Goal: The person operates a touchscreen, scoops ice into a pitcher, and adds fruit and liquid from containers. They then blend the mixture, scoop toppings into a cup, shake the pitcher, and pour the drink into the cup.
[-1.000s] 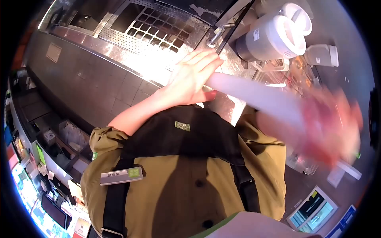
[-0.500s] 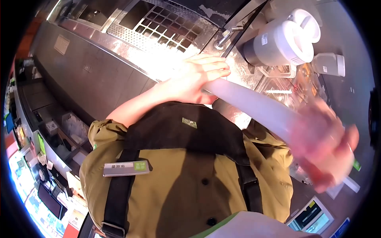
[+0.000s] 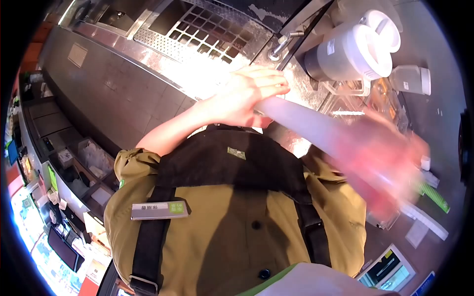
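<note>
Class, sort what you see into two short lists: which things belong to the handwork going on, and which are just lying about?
In use:
white tube
left hand
right hand, blurred

Lying about:
large jug
small lidded jar
green object

Upper centre: a square-mesh grate (image 3: pixel 217 37) set in a perforated metal surround (image 3: pixel 155 44), with a metal tap (image 3: pixel 281 47) just beside it. Upper right: a translucent, white-lidded pitcher (image 3: pixel 345 53), dark at its base and bearing a label; a second white lid (image 3: pixel 385 30) adjoins it. A labelled, white-capped jar (image 3: pixel 410 80) lies near the pitcher. Left: a compartmented shelf (image 3: pixel 74 143) holding clear plastic (image 3: pixel 96 157). Lower left: a dark monitor (image 3: pixel 63 248). Lower right: a ribbed green object (image 3: pixel 435 197), its identity unclear, and a white-framed panel (image 3: pixel 390 269).
</note>
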Demonstrator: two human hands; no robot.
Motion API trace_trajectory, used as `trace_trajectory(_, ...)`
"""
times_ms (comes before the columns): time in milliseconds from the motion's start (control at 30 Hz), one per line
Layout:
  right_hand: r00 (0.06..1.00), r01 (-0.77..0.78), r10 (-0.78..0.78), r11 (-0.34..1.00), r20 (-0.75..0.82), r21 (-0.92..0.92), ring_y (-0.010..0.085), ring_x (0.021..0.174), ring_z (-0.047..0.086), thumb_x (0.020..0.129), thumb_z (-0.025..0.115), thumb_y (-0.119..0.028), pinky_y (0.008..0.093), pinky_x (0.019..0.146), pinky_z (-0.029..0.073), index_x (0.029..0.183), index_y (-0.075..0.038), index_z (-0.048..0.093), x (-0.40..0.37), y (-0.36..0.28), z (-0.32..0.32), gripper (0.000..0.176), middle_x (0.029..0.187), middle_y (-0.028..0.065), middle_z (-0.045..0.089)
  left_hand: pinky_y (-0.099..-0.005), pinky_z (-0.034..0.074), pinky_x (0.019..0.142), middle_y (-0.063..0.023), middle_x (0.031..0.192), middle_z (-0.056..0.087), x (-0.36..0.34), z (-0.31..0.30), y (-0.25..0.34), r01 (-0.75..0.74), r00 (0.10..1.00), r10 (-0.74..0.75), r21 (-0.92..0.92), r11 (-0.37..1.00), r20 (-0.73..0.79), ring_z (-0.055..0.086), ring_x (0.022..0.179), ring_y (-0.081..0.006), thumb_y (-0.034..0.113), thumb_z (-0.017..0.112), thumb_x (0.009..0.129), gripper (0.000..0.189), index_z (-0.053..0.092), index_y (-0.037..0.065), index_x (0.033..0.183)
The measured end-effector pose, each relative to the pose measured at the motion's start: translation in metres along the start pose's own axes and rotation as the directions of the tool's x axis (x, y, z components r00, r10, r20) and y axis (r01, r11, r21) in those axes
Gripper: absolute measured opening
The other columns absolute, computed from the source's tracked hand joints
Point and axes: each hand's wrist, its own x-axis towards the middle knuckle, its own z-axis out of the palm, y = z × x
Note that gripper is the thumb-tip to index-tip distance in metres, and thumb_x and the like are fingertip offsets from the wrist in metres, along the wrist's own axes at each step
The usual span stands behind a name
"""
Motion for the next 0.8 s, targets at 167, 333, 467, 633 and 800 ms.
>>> trace_trajectory(167, 0.969, 0.173, -0.098, 0.925, -0.227, 0.338, 0.0183, 0.066, 0.056, 0.067, 0.063, -0.008, 0.0285, 0.059, 0.045, 0.089, -0.001, 0.050, 0.028, -0.020, -0.023, 0.027, 0.075, 0.0080, 0.056, -0.0389, 0.036, 0.095, -0.0140, 0.109, 0.055, 0.002, 0.000, -0.005, 0.015, 1.000, -0.015, 0.008, 1.000, -0.006, 0.050, 0.107, -0.0276, 0.018, 0.072, 0.051, 0.057, 0.056, 0.001, 0.103)
trace_trajectory(333, 0.958, 0.257, -0.185, 0.891, -0.217, 0.374, 0.0204, 0.067, 0.055, 0.076, 0.059, -0.015, 0.0314, 0.059, 0.047, 0.089, 0.000, 0.048, 0.029, -0.009, -0.012, 0.023, 0.077, 0.0101, 0.055, -0.0388, 0.035, 0.096, -0.0140, 0.107, 0.055, 0.002, -0.002, -0.004, 0.012, 1.000, -0.012, -0.036, 0.999, -0.012, 0.051, 0.105, -0.0277, 0.021, 0.071, 0.053, 0.056, 0.056, 0.002, 0.103)
trace_trajectory(467, 0.964, 0.251, -0.225, 0.945, -0.142, 0.211, 0.0166, 0.064, 0.054, 0.078, 0.058, -0.015, 0.0297, 0.059, 0.046, 0.087, -0.002, 0.047, 0.036, -0.040, -0.031, 0.019, 0.074, 0.0066, 0.055, -0.0393, 0.038, 0.093, -0.0138, 0.106, 0.055, 0.003, -0.001, -0.006, -0.049, 0.999, 0.050, 0.049, 0.998, -0.011, 0.051, 0.104, -0.0269, 0.018, 0.072, 0.050, 0.058, 0.056, 0.002, 0.103)
trace_trajectory(633, 0.960, 0.240, -0.138, 0.854, -0.244, 0.461, 0.0129, 0.060, 0.054, 0.067, 0.062, -0.004, 0.0257, 0.057, 0.046, 0.096, 0.001, 0.045, 0.037, -0.013, -0.013, 0.034, 0.073, 0.0056, 0.055, -0.0398, 0.039, 0.091, -0.0135, 0.111, 0.054, 0.000, -0.001, -0.006, 0.002, 1.000, 0.000, -0.063, 0.998, 0.028, 0.049, 0.107, -0.0299, 0.025, 0.073, 0.052, 0.065, 0.053, 0.004, 0.110)
trace_trajectory(800, 0.987, 0.145, -0.092, 0.861, -0.129, 0.487, 0.0159, 0.063, 0.054, 0.071, 0.062, -0.016, 0.0289, 0.060, 0.046, 0.093, -0.001, 0.042, 0.040, -0.014, -0.026, 0.033, 0.073, 0.0088, 0.054, -0.0402, 0.037, 0.092, -0.0128, 0.107, 0.055, 0.000, -0.004, -0.009, -0.055, 0.998, 0.054, -0.038, 0.998, -0.016, 0.050, 0.106, -0.0285, 0.022, 0.073, 0.049, 0.060, 0.055, 0.002, 0.103)
